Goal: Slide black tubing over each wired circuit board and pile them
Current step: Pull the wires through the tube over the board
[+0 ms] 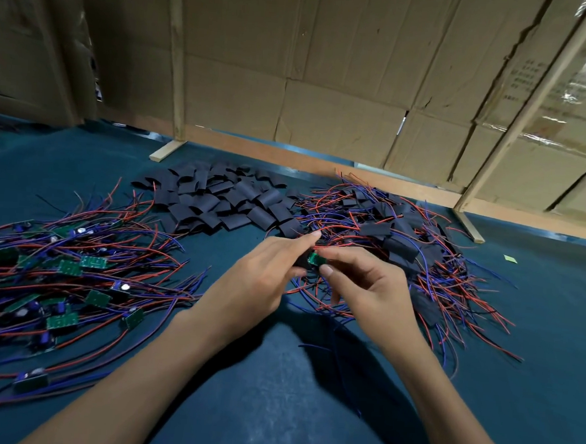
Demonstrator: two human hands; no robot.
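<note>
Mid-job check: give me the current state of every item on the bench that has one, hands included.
Left hand: grips short black tubing piece, index finger straight.
Right hand: pinches small green circuit board, partly inside the tubing.
Loose bare green wired boards: unsleeved, spread at left.
Flat black tubing pieces: empty, heaped at the back.
Black-sleeved wired boards: covered, piled at right.

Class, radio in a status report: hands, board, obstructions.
Both hands, left hand and right hand, pinching one green board. Black tubing partly on. Finished pile behind; nothing blocking.
</note>
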